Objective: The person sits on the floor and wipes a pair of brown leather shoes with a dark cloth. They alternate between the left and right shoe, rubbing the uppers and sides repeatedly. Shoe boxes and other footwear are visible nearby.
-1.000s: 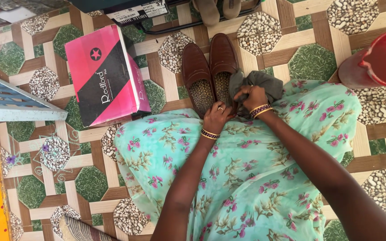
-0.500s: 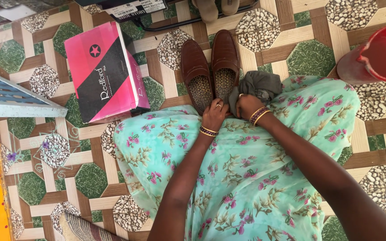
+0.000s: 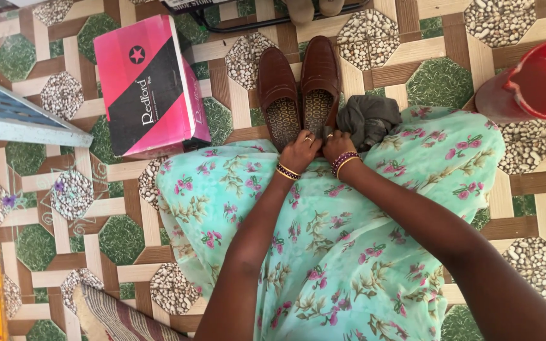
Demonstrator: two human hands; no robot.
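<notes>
Brown loafers (image 3: 298, 95) stand side by side on the patterned tile floor (image 3: 437, 82), heels toward the person's lap. The left hand (image 3: 298, 151) rests at the heel of the left shoe, fingers curled over its back edge, and the right hand (image 3: 337, 145) curls at the heel of the right shoe, just beside a crumpled grey cloth (image 3: 368, 117) lying on the green floral dress (image 3: 349, 240). Whether either hand truly grips is unclear. A pink and black shoebox (image 3: 150, 85) lies left of the shoes; a red bucket (image 3: 538, 79) stands far right.
</notes>
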